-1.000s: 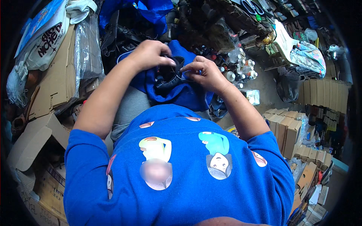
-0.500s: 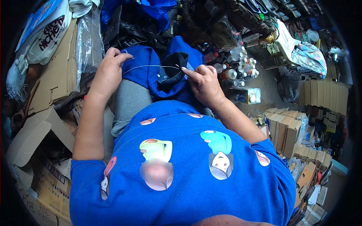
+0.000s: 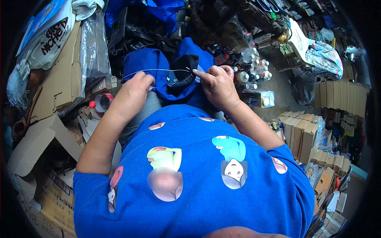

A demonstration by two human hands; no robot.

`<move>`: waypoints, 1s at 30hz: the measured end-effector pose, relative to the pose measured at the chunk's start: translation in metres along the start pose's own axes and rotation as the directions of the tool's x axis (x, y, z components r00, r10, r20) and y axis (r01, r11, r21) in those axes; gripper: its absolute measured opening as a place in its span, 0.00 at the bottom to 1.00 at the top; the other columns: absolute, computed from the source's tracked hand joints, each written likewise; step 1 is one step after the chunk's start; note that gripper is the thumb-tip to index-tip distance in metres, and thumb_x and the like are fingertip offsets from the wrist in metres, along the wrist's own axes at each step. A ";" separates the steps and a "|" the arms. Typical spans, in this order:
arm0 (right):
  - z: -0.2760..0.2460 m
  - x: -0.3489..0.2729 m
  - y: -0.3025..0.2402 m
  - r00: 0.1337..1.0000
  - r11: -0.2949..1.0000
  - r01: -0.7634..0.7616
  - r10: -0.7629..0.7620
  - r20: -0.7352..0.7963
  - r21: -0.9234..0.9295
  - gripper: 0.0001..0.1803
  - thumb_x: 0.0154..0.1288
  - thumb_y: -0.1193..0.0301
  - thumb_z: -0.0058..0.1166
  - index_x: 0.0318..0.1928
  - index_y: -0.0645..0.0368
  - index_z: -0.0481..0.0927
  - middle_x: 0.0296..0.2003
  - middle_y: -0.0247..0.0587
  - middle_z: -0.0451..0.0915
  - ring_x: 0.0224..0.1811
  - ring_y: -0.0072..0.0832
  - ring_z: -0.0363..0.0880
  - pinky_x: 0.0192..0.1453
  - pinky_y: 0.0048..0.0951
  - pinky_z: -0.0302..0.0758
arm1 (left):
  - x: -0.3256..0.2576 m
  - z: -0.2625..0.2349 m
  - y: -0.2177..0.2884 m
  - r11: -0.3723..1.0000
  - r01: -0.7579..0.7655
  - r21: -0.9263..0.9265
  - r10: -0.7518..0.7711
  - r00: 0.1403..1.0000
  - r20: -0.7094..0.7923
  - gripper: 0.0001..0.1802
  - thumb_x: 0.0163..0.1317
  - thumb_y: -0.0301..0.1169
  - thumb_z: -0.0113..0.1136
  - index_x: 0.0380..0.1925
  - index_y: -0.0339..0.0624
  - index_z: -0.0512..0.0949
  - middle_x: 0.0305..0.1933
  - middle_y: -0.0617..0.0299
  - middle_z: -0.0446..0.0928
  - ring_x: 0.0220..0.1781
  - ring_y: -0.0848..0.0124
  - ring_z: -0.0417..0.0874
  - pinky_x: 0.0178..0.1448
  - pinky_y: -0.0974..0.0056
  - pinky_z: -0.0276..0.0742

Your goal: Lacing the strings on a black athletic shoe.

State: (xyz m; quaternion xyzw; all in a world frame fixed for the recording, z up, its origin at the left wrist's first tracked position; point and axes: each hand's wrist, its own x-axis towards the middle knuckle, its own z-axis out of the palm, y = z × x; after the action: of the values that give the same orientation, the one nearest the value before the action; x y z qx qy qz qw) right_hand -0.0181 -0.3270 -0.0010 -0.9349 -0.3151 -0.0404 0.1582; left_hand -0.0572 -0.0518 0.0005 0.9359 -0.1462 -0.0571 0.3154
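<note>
On my lap, over a blue cloth (image 3: 147,62), lies a curved black piece (image 3: 185,65) that looks like a shoe upper with its hollow facing up. My right hand (image 3: 219,86) is closed, pinching the piece's right edge between thumb and fingers. A pale thread (image 3: 162,70) runs from that edge leftward over the cloth and passes above my left hand (image 3: 135,93). The left fingers are pinched together, and a thin, bright, needle-like sliver (image 3: 155,87) sticks out from them. A short light tip shows beside the right thumb; its kind is unclear.
Several bottles (image 3: 254,69) stand on the floor to the right, near a clear square container (image 3: 262,99). Flattened cardboard (image 3: 59,85) and an open carton (image 3: 33,146) crowd the left, with a red-capped bottle (image 3: 102,102) by my left forearm. Stacked boxes (image 3: 303,137) sit at right.
My left hand has come down and inward, toward my body, uncovering the red-capped bottle. The thread now lies above it. My right hand has barely shifted, still at the black piece.
</note>
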 end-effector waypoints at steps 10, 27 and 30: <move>0.001 -0.002 0.004 0.999 0.998 -0.041 0.041 -0.002 0.038 0.16 0.58 0.72 0.54 0.47 0.43 0.82 0.29 0.33 0.72 0.39 0.31 0.74 0.56 0.46 0.58 | 0.017 0.002 0.017 0.987 -0.133 0.084 0.145 0.977 -0.154 0.05 0.48 0.25 0.64 0.27 0.41 0.80 0.29 0.55 0.75 0.35 0.57 0.78 0.43 0.57 0.72; -0.014 0.046 0.059 0.831 0.761 -0.368 0.013 0.556 0.533 0.16 0.62 0.77 0.51 0.47 0.47 0.84 0.38 0.34 0.71 0.44 0.26 0.71 0.53 0.25 0.68 | 0.063 0.050 0.001 0.956 -0.185 -0.228 0.132 0.964 -0.231 0.12 0.50 0.24 0.64 0.33 0.55 0.86 0.26 0.64 0.66 0.33 0.67 0.69 0.38 0.63 0.68; -0.012 0.047 0.061 0.842 0.768 -0.334 -0.018 0.539 0.546 0.15 0.62 0.75 0.53 0.47 0.47 0.84 0.37 0.34 0.72 0.44 0.26 0.71 0.52 0.26 0.68 | 0.063 0.048 0.003 0.961 -0.172 -0.218 0.122 0.967 -0.222 0.10 0.50 0.26 0.65 0.32 0.56 0.86 0.25 0.63 0.68 0.33 0.65 0.71 0.39 0.61 0.69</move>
State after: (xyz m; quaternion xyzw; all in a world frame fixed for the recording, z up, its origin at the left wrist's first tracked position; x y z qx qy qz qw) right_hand 0.0563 -0.3501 0.0020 -0.8293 -0.2577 0.3307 0.3696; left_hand -0.0080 -0.1013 -0.0371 0.8791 -0.1744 0.0472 0.4411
